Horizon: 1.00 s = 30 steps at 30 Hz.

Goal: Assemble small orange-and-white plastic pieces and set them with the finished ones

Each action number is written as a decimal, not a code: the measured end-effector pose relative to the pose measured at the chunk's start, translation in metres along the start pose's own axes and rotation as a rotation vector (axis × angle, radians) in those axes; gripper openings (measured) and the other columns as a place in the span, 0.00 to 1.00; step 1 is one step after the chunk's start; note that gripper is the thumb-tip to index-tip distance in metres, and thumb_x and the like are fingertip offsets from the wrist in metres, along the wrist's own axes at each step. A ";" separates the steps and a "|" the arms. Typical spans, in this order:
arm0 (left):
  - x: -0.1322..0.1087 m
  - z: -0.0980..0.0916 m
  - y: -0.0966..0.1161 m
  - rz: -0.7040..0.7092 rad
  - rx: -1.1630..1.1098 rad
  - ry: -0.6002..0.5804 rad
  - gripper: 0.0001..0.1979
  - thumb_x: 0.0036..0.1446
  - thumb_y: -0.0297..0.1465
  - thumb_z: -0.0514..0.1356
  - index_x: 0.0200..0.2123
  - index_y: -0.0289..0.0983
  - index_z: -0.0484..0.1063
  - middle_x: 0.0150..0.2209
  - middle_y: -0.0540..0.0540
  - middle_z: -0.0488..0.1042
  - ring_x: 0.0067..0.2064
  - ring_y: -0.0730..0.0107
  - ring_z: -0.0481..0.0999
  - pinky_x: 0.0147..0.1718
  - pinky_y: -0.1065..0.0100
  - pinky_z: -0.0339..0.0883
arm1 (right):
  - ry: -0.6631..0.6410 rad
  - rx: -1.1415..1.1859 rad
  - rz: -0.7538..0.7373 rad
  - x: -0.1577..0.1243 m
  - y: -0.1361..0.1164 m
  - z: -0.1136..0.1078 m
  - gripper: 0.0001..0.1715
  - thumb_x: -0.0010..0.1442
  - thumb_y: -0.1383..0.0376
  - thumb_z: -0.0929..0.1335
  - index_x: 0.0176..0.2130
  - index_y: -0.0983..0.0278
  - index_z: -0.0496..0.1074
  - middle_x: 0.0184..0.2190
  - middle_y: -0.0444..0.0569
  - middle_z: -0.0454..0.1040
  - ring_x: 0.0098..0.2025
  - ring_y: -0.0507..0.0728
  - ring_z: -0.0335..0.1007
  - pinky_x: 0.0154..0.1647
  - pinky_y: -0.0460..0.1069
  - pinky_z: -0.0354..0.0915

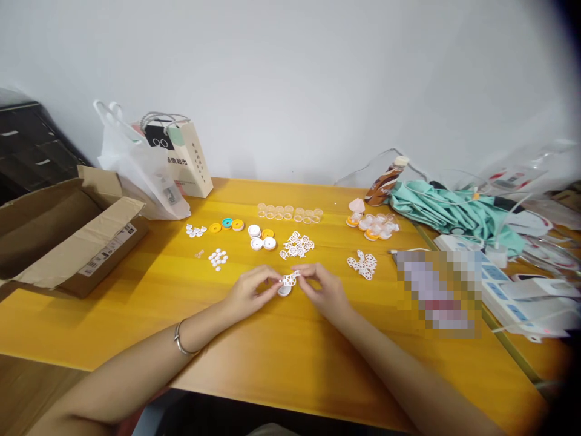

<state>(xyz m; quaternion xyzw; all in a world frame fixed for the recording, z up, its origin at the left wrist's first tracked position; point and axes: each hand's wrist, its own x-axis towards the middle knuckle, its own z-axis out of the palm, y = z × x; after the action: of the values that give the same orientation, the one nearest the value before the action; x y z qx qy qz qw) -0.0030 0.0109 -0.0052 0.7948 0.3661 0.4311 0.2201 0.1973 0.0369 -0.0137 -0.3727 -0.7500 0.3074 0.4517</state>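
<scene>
Midway between the near and far edges of the table (pixel 245 369), pinching one white spoked piece (pixel 289 279) between narrowed fingertips of the left hand (pixel 252 290) and the right hand (pixel 324 290), and holding it across one white round part (pixel 284 292) in this view. Risking a bent spoke from squeezing so thin a piece unevenly; risking a drop from so slight a grip. Toward the far edge, counting seven clear cups (pixel 288 212) in a row; left of the middle, three yellow discs (pixel 237 224), one teal disc (pixel 226 224) and three white discs (pixel 269 243). At the far left corner, counting one plastic bag (pixel 140 163) and one paper bag (pixel 190 157); near the far right corner, one bottle (pixel 384 184). With blur and overlap, counting perhaps a dozen white caps (pixel 218 259) and not settling on figures for loose spoked pieces (pixel 298 245) or, toward the right edge, leaf-shaped pieces (pixel 363 264).
</scene>
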 end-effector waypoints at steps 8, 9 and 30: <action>-0.001 -0.001 0.003 -0.006 -0.005 0.018 0.05 0.57 0.26 0.56 0.36 0.35 0.70 0.33 0.45 0.75 0.35 0.72 0.74 0.36 0.70 0.68 | -0.061 -0.031 -0.220 -0.003 -0.007 0.001 0.11 0.57 0.69 0.64 0.40 0.58 0.71 0.41 0.48 0.76 0.44 0.55 0.73 0.47 0.51 0.69; -0.001 -0.001 0.003 -0.007 -0.005 0.027 0.05 0.56 0.26 0.56 0.36 0.35 0.70 0.33 0.45 0.75 0.35 0.72 0.74 0.36 0.70 0.68 | -0.065 -0.030 -0.243 -0.002 -0.008 0.000 0.12 0.57 0.70 0.64 0.41 0.59 0.71 0.42 0.48 0.76 0.44 0.54 0.73 0.47 0.51 0.69; 0.001 -0.003 0.005 -0.005 -0.070 0.036 0.05 0.57 0.26 0.56 0.36 0.35 0.71 0.32 0.45 0.76 0.34 0.71 0.75 0.36 0.69 0.69 | -0.079 0.116 -0.116 -0.004 -0.018 0.003 0.10 0.56 0.68 0.67 0.39 0.57 0.73 0.40 0.47 0.77 0.43 0.55 0.74 0.48 0.54 0.69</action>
<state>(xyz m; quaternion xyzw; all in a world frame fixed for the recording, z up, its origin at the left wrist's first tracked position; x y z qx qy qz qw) -0.0032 0.0084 -0.0002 0.7779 0.3565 0.4573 0.2422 0.1910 0.0241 -0.0022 -0.2895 -0.7686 0.3381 0.4595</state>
